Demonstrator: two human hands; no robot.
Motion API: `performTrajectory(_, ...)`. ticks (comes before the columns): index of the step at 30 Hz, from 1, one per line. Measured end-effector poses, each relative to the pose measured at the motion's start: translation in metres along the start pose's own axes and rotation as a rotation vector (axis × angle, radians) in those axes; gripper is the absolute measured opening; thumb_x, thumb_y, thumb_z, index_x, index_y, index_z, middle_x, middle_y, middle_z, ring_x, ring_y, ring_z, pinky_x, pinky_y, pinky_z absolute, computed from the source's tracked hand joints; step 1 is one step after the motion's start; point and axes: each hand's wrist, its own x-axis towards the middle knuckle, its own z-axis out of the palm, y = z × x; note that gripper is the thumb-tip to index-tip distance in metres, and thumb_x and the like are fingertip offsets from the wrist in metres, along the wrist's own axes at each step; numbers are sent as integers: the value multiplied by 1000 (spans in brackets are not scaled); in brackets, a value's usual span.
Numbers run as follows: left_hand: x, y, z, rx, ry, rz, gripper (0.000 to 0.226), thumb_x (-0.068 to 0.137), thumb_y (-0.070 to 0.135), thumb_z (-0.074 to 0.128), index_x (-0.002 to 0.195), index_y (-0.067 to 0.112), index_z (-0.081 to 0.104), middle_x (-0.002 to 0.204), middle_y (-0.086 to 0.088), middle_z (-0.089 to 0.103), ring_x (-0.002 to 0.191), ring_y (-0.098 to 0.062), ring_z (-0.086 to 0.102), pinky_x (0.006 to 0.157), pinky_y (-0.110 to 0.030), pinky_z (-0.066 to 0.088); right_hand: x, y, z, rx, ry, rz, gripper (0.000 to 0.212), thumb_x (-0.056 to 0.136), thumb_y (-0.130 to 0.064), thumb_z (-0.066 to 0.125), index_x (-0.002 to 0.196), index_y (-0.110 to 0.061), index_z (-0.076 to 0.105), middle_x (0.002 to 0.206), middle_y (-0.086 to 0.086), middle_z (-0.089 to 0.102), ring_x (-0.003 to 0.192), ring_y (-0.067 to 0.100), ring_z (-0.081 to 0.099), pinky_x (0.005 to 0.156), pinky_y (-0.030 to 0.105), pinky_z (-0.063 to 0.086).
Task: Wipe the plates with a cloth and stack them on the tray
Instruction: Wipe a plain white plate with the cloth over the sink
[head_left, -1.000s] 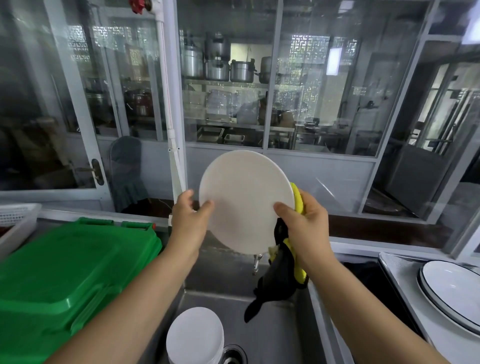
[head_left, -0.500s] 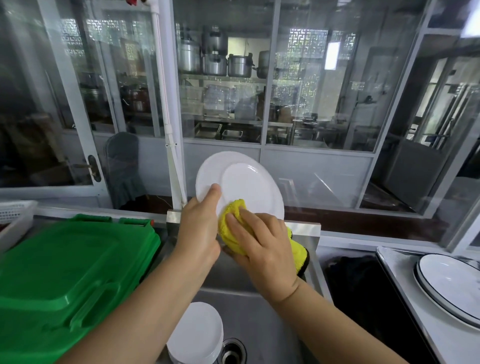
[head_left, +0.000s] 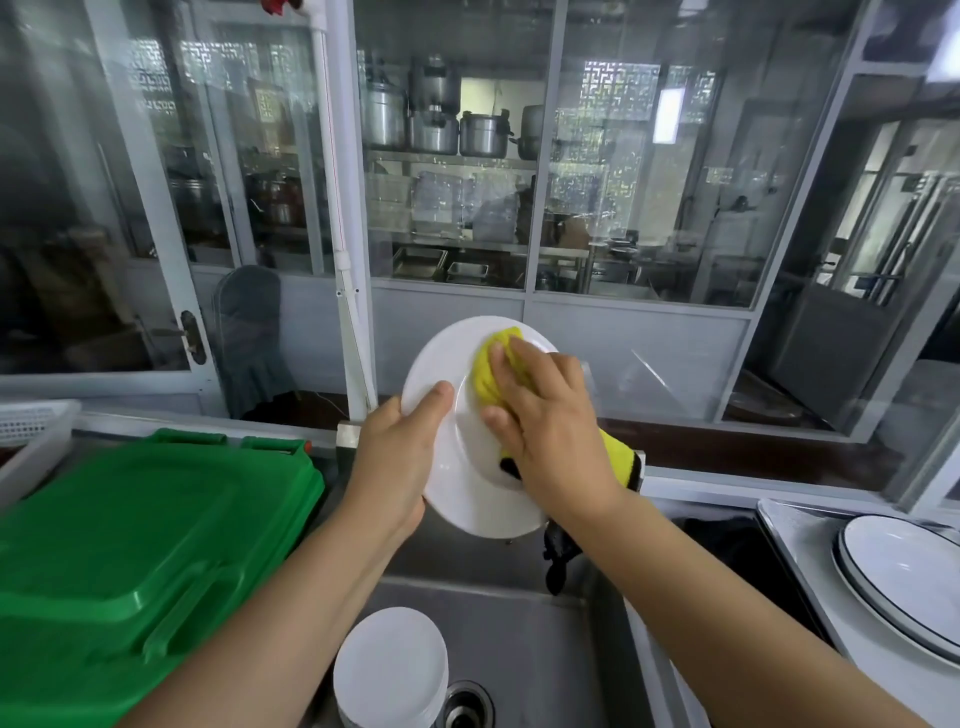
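Observation:
I hold a white plate (head_left: 467, 488) tilted upright above the sink, its face turned toward me. My left hand (head_left: 400, 457) grips its left rim, thumb on the front. My right hand (head_left: 550, 431) presses a yellow and black cloth (head_left: 491, 364) flat against the upper right of the plate's face; the cloth's tail hangs down behind my wrist. A stack of white plates (head_left: 392, 670) stands in the sink basin below. On the right, black-rimmed plates (head_left: 904, 571) lie stacked on a metal tray (head_left: 800, 545).
A green plastic lidded box (head_left: 130, 561) fills the counter at left, with a white basket (head_left: 31, 431) behind it. The steel sink (head_left: 545, 649) has a drain (head_left: 467, 701) near the plate stack. Glass partitions stand just beyond the sink.
The plate was flipped from back to face toward me. My right hand brought the cloth onto its face and has slid it from lower left up to the upper right.

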Motion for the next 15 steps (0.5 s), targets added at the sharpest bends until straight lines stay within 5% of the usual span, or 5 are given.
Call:
performTrajectory(9, 10, 8, -17, 15, -2, -12, 13, 83, 38, 69, 71, 36, 73, 73, 6, 73, 66, -15, 71, 49, -24, 52, -53, 12, 6, 61, -123, -288, 33, 93, -11, 52, 124, -5, 61, 139, 1, 42, 103, 26, 45, 78, 46, 50)
performTrajectory(12, 11, 7, -20, 45, -27, -21, 10, 78, 41, 70, 75, 32, 73, 81, 1, 74, 79, -23, 70, 60, -32, 54, -54, 31, 2, 36, -109, -236, 33, 99, -15, 43, 126, -5, 59, 139, 2, 41, 103, 26, 43, 81, 47, 50)
performTrajectory(15, 10, 3, -17, 59, -53, -27, 11, 84, 35, 68, 78, 27, 73, 82, 0, 75, 78, -23, 71, 64, -34, 55, -38, 40, 1, -3, -49, -117, 43, 82, 0, 63, 124, 0, 59, 131, 13, 54, 99, 28, 41, 79, 51, 51)
